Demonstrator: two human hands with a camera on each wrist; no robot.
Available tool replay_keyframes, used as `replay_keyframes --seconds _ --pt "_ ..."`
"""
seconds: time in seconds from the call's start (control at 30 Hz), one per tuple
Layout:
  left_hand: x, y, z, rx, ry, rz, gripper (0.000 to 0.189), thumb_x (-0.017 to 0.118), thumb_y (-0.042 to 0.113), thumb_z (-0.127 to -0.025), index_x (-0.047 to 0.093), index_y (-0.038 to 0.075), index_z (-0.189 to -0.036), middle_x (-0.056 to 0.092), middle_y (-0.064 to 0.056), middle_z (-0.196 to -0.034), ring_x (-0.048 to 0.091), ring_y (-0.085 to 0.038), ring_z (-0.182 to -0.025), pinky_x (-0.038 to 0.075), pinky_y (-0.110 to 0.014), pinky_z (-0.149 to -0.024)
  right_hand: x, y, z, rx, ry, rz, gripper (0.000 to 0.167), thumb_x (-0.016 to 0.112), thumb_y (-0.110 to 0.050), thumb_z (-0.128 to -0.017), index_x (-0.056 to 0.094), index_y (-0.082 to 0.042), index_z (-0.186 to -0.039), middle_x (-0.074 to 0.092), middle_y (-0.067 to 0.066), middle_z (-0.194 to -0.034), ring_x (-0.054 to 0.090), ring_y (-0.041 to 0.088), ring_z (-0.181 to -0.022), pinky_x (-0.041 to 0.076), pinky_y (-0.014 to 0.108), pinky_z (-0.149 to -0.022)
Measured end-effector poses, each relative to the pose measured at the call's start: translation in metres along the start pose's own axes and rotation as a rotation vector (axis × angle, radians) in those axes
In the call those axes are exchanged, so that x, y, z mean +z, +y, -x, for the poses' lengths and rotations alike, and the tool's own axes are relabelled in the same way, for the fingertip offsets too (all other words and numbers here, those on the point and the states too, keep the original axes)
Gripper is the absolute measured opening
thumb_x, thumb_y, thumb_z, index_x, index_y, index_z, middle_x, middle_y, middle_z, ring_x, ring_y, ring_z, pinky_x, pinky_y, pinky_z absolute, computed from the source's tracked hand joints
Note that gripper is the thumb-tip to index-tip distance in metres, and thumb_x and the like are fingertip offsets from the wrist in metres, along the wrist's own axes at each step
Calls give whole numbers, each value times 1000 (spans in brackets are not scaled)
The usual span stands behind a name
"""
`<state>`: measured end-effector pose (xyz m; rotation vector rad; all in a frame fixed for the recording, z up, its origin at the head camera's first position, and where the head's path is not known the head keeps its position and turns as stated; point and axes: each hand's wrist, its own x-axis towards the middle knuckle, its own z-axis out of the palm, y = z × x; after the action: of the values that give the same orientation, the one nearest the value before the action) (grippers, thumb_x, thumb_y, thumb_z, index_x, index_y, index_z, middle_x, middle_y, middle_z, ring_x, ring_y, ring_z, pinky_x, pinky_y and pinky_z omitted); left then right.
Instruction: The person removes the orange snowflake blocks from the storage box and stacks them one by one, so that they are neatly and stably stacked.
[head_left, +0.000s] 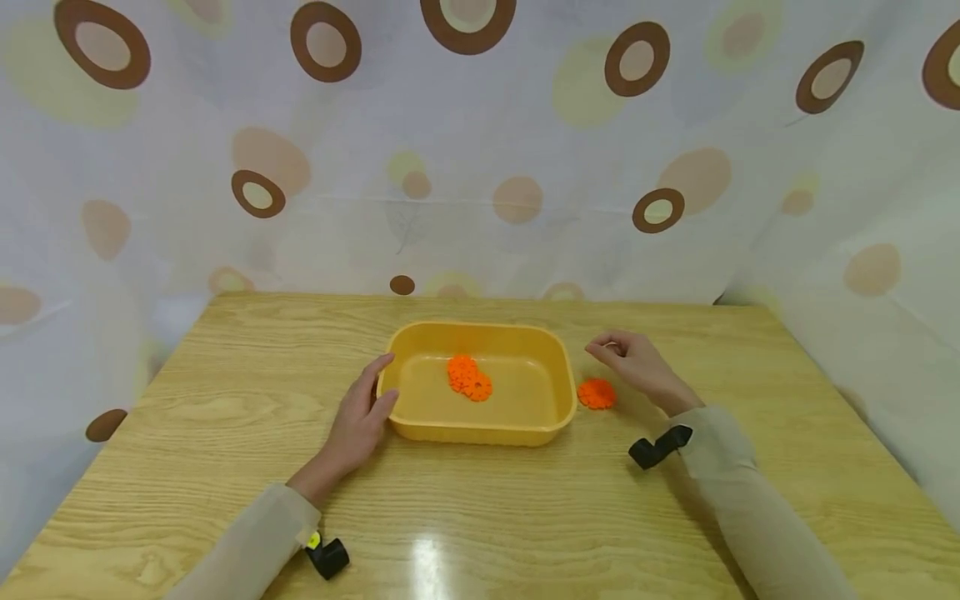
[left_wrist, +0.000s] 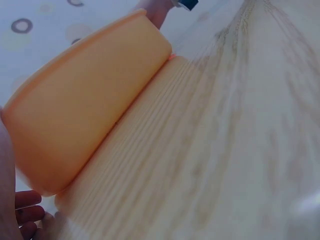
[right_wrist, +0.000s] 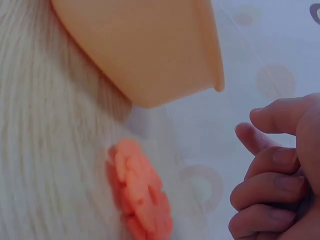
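Observation:
A yellow plastic basin (head_left: 480, 434) sits on the table, with a few overlapping orange notched discs (head_left: 478, 387) on its floor. My left hand (head_left: 356, 427) grips the basin's left end, thumb and index finger at the rim; in the left wrist view its other fingers (left_wrist: 29, 215) curl low beside the end wall. To the right of the basin, more orange notched discs (head_left: 597, 394) lie in a small pile on the tabletop. My right hand (head_left: 637, 360) hovers just above and behind that pile, holding nothing. Its thumb and index finger stand slightly apart, and the remaining fingers are loosely curled.
The wooden table (head_left: 495, 517) ends at the back against a white patterned cloth (head_left: 465, 242), which also hangs along both sides. Small black cameras (head_left: 660, 447) are strapped at both wrists, over light sleeves (head_left: 757, 508).

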<state>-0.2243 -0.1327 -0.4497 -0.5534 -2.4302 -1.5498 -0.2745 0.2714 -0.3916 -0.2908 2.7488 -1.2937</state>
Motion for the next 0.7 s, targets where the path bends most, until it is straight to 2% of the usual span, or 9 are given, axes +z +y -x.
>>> replay_keyframes --seconds 0.1,0.3,0.47,0.57,0.7 --pt "0 1 0 -2 1 4 48 48 14 -101 35 5 -147 35 -22 -150 32 -38 -139 27 -55 -111 2 -7 -4 -32 -11 -8 38 54 -29 -99 61 5 -115 46 6 -65 36 14 -58 35 27 -59" --pt "-1 1 0 6 2 8 50 50 10 -99 36 3 -146 37 -24 -149 35 -39 -136 29 -56 -110 6 -20 -10 -54 -30 1 36 53 -29 -100 63 1 -118 54 21 -83 42 20 -70 39 31 -69" --pt "-1 1 0 3 0 1 49 49 12 -100 36 4 -146 36 -23 -149 35 -38 -137 29 -56 -110 10 -30 -16 -92 -72 -12 34 52 -29 -100 64 -3 -118 63 19 -99 54 29 -89 46 40 -84" --pt "-1 0 1 0 2 -12 49 49 13 -100 36 5 -146 36 -22 -149 35 -38 -137 29 -56 -110 12 -36 -20 -123 -106 -29 33 51 -27 -101 64 -3 -119 65 17 -107 57 30 -100 45 47 -93" --pt "0 -1 0 3 2 -20 49 48 11 -100 35 5 -147 37 -22 -149 36 -38 -136 30 -56 -110 15 -45 -25 -143 -129 -22 33 51 -26 -101 64 -1 -119 64 19 -112 58 32 -103 45 48 -94"
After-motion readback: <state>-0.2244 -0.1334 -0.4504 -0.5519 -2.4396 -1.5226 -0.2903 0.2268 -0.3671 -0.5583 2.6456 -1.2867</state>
